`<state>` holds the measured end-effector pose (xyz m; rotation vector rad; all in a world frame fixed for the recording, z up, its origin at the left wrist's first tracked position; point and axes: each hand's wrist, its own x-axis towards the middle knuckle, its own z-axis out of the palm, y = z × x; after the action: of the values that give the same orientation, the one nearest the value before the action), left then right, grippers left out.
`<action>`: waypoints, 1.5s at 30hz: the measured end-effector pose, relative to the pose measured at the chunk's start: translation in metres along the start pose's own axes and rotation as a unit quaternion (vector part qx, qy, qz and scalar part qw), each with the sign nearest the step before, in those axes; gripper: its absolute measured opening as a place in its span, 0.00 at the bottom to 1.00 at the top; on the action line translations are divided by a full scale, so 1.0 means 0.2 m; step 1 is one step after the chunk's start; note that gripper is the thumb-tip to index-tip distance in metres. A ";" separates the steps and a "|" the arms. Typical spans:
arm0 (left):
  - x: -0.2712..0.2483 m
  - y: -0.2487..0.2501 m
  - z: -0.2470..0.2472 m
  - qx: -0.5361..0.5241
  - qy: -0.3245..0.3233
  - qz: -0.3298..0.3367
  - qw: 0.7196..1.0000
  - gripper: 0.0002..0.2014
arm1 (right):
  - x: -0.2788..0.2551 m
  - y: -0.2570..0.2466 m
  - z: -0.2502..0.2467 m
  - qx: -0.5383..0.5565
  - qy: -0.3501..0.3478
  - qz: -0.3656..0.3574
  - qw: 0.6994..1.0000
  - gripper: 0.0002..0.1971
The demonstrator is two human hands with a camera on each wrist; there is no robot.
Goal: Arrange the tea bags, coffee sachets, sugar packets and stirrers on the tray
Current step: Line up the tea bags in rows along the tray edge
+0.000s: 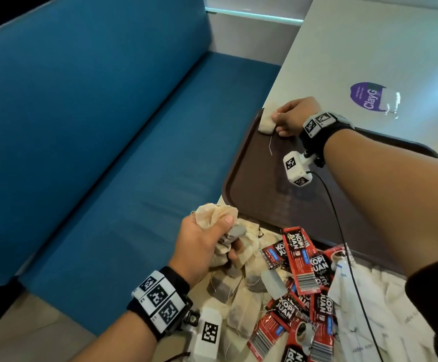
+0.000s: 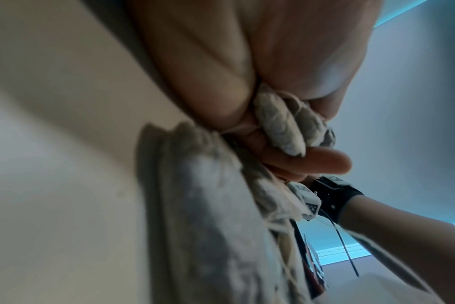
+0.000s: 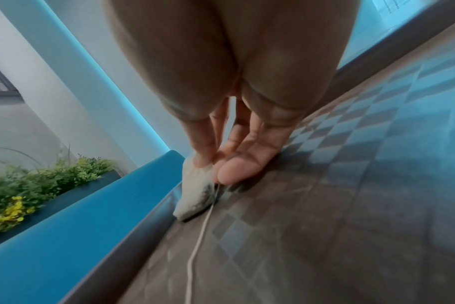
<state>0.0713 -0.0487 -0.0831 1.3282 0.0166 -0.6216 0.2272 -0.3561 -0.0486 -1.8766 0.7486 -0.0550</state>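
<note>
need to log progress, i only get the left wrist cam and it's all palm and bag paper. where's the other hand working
Observer: The right hand is at the far left corner of the brown tray, pinching a single tea bag there.
Operator: is that bag down on the tray or in the air
Observer: Down; in the right wrist view the tea bag lies against the tray's rim, its string trailing across the tray floor.
Operator: what's left to sort
Observer: Off the tray, by the left hand gripping a bunch of tea bags, lies a pile of red coffee sachets.
</note>
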 end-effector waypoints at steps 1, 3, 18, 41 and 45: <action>0.00 0.00 0.00 -0.002 -0.002 -0.001 1.000 0.17 | 0.01 0.00 0.00 -0.005 0.003 0.000 1.000 0.08; 0.00 -0.01 -0.01 0.002 -0.008 0.001 1.000 0.17 | 0.01 0.00 0.00 -0.009 0.005 0.003 1.000 0.07; 0.01 -0.03 -0.02 0.004 -0.023 0.010 1.000 0.13 | -0.01 -0.05 -0.02 0.036 -0.022 0.064 0.997 0.14; -0.05 0.01 0.00 -0.024 -0.058 0.066 0.996 0.10 | -1.21 0.15 0.10 -0.177 -0.146 -0.158 0.960 0.06; -0.05 0.01 0.00 -0.027 -0.056 0.058 0.996 0.11 | -1.25 0.19 0.11 -0.130 -0.123 -0.163 0.970 0.01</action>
<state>0.0634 -0.0440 -0.0769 1.2319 -0.1341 -0.5918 0.0170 -0.2179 -0.0169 -2.1930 0.2809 0.0715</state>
